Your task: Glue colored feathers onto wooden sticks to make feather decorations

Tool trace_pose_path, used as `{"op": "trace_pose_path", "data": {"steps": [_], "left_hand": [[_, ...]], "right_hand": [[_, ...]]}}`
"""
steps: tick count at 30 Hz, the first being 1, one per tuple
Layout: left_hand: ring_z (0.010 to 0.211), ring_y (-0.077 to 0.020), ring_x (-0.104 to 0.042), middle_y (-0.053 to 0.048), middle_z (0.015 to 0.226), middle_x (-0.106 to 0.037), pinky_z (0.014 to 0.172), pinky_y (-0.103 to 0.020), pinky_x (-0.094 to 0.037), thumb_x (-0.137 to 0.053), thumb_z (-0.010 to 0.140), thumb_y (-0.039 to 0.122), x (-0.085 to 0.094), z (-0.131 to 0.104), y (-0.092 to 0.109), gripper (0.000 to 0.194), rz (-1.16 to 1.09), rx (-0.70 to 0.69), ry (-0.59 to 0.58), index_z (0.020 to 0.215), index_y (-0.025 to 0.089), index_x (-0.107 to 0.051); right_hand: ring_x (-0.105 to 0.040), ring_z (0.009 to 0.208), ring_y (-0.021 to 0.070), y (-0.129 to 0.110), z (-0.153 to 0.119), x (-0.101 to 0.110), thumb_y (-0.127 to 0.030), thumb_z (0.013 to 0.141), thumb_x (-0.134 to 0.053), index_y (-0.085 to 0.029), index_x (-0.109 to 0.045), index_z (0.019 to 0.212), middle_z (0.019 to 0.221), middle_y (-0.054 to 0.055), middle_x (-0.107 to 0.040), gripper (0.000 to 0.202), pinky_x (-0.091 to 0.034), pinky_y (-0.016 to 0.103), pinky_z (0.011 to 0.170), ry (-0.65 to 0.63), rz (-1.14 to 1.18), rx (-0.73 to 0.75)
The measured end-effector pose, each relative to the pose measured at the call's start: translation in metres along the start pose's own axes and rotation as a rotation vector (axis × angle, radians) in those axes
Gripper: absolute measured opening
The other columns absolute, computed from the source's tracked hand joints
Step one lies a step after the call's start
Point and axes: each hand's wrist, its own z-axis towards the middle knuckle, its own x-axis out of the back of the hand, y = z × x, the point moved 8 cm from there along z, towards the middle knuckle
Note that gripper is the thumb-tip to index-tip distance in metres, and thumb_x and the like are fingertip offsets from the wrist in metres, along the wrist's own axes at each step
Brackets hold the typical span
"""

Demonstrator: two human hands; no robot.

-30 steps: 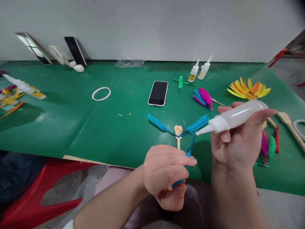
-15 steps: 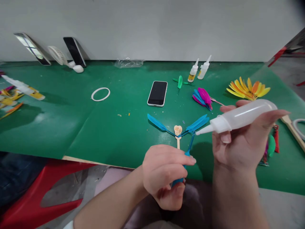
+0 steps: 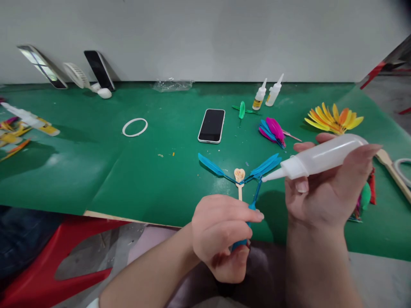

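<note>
My left hand (image 3: 224, 237) is closed on a blue feather (image 3: 240, 244), whose bare quill points up and away from me. In my right hand (image 3: 321, 196) is a white glue bottle (image 3: 330, 156), tilted with its nozzle (image 3: 272, 175) down to the left. The nozzle tip is at the quill's end, seemingly touching it. Just beyond, a small wooden stick with a heart-shaped end (image 3: 239, 175) lies on the table. Blue feathers spread to either side of it, one on the left (image 3: 210, 164) and a cluster on the right (image 3: 266, 166).
On the green table (image 3: 167, 179) lie a phone (image 3: 212, 125), a white ring (image 3: 135, 127), magenta and blue feathers (image 3: 272, 131) and a yellow feather fan (image 3: 334, 119). Two small glue bottles (image 3: 259, 97) stand near the wall. A wooden handle (image 3: 393, 173) lies at right.
The glue bottle in my right hand has shifted slightly left, its tip staying by the quill. My left hand holds the feather in the same place.
</note>
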Motion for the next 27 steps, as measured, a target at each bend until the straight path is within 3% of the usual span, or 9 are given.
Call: {"op": "trace_pose_path", "data": {"steps": [7, 13, 27], "left_hand": [[0.062, -0.014, -0.066, -0.01, 0.072, -0.071, 0.064, -0.024, -0.055, -0.047, 0.076, 0.025, 0.0, 0.001, 0.0, 0.013, -0.006, 0.018, -0.034, 0.07, 0.014, -0.051], [0.063, -0.0145, -0.067, -0.01, 0.073, -0.071, 0.063, -0.026, -0.055, -0.047, 0.077, 0.026, -0.001, -0.001, -0.001, 0.013, 0.013, 0.03, -0.055, 0.071, 0.016, -0.052], [0.073, -0.0172, -0.069, -0.013, 0.082, -0.072, 0.068, -0.027, -0.056, -0.046, 0.079, 0.025, -0.003, 0.0, -0.003, 0.015, -0.011, 0.026, -0.069, 0.08, 0.014, -0.055]], "right_hand": [[-0.033, 0.023, 0.0039, 0.004, -0.002, -0.001, -0.055, 0.076, -0.051, -0.02, -0.059, 0.079, 0.064, -0.003, -0.066, 0.036, -0.016, 0.02, 0.021, -0.024, 0.02, -0.078], [-0.033, 0.023, 0.0048, 0.002, 0.0, 0.003, -0.052, 0.076, -0.051, -0.02, -0.058, 0.078, 0.063, -0.001, -0.066, 0.034, -0.018, 0.021, 0.022, 0.01, 0.037, -0.038], [-0.039, 0.028, 0.0026, 0.019, 0.004, 0.003, -0.051, 0.075, -0.053, -0.019, -0.059, 0.074, 0.065, 0.001, -0.068, 0.033, -0.027, 0.014, 0.024, 0.058, 0.27, -0.242]]}}
